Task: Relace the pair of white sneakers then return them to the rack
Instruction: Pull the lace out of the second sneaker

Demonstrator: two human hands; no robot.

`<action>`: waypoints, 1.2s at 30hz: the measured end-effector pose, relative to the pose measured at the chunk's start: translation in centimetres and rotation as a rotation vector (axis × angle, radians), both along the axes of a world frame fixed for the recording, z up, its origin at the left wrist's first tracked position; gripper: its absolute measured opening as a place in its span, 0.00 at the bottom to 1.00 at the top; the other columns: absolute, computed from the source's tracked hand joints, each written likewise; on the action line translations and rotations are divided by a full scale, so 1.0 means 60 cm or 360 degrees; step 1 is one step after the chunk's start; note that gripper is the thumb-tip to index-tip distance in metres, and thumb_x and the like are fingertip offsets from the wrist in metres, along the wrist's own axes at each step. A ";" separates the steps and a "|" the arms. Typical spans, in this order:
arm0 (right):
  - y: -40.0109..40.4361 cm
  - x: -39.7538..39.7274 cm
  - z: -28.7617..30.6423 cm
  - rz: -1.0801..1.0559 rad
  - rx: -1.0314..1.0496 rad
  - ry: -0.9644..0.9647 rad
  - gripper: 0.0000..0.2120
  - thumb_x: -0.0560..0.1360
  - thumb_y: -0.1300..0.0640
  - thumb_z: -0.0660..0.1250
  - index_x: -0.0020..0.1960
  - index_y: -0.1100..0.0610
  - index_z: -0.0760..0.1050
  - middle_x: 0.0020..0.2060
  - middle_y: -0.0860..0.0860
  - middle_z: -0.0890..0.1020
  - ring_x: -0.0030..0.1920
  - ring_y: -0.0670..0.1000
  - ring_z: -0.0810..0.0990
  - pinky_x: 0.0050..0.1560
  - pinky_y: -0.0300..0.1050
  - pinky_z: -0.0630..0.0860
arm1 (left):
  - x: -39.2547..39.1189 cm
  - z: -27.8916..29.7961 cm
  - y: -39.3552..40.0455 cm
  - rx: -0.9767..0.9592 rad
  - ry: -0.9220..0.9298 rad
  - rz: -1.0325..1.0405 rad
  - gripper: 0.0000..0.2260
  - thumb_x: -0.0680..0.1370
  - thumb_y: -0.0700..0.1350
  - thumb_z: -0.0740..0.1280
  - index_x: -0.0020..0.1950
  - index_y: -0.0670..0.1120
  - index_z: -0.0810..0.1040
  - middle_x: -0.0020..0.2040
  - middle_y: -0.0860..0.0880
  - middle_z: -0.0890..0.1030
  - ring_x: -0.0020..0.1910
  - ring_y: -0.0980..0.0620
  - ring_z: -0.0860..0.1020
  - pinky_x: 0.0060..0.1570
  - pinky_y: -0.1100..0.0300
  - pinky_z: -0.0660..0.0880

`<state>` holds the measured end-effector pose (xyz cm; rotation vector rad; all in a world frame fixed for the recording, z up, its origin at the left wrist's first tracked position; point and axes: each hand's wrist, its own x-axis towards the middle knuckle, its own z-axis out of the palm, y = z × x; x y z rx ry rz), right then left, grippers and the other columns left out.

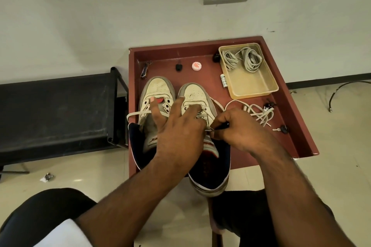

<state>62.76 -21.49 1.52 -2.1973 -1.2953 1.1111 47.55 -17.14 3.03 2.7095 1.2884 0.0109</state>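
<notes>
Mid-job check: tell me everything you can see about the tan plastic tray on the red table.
The tan plastic tray is a shallow rectangular container with rounded corners and a raised rim, pale beige and slightly translucent-looking. It sits flat at the far right of the red table, turned at an angle. Two coiled bundles of grey-white laces lie in its far end; the near half is bare. A small white cylinder lies against its left wall. Neither hand touches it.
</notes>
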 end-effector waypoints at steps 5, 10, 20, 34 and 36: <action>0.001 0.006 0.004 -0.0025 0.0022 0.0009 0.04 0.71 0.61 0.75 0.44 0.53 0.84 0.36 0.45 0.83 0.37 0.43 0.81 0.36 0.34 0.73 | -0.031 0.008 0.044 -0.0131 -0.0302 0.0345 0.07 0.75 0.57 0.68 0.52 0.60 0.81 0.74 0.59 0.66 0.78 0.50 0.54 0.69 0.33 0.34; 0.003 0.003 0.006 0.0073 0.0013 -0.0064 0.04 0.71 0.60 0.75 0.44 0.53 0.85 0.35 0.44 0.82 0.36 0.41 0.79 0.36 0.35 0.70 | 0.002 0.010 0.050 -0.0468 -0.0040 0.0040 0.15 0.75 0.62 0.68 0.62 0.66 0.76 0.80 0.58 0.53 0.79 0.48 0.46 0.68 0.32 0.31; 0.003 0.010 0.002 0.0027 0.0024 -0.0047 0.06 0.70 0.63 0.75 0.47 0.55 0.85 0.39 0.46 0.84 0.39 0.42 0.81 0.38 0.33 0.71 | -0.046 0.013 0.111 -0.0334 -0.0436 0.0614 0.06 0.75 0.52 0.72 0.52 0.60 0.83 0.76 0.56 0.65 0.77 0.50 0.58 0.72 0.34 0.41; 0.010 0.002 0.001 -0.0024 0.0097 -0.0155 0.05 0.69 0.59 0.74 0.44 0.52 0.86 0.35 0.43 0.84 0.37 0.42 0.81 0.40 0.38 0.74 | 0.016 0.017 0.099 -0.0496 -0.0030 -0.0093 0.10 0.78 0.57 0.66 0.58 0.62 0.81 0.78 0.59 0.60 0.79 0.51 0.51 0.72 0.33 0.37; 0.010 0.002 0.001 -0.0032 0.0095 -0.0166 0.05 0.69 0.59 0.75 0.44 0.52 0.86 0.36 0.45 0.85 0.38 0.43 0.81 0.41 0.37 0.74 | 0.019 0.013 0.080 -0.0459 0.0027 -0.0110 0.11 0.78 0.56 0.66 0.59 0.61 0.80 0.79 0.57 0.58 0.79 0.49 0.49 0.70 0.32 0.36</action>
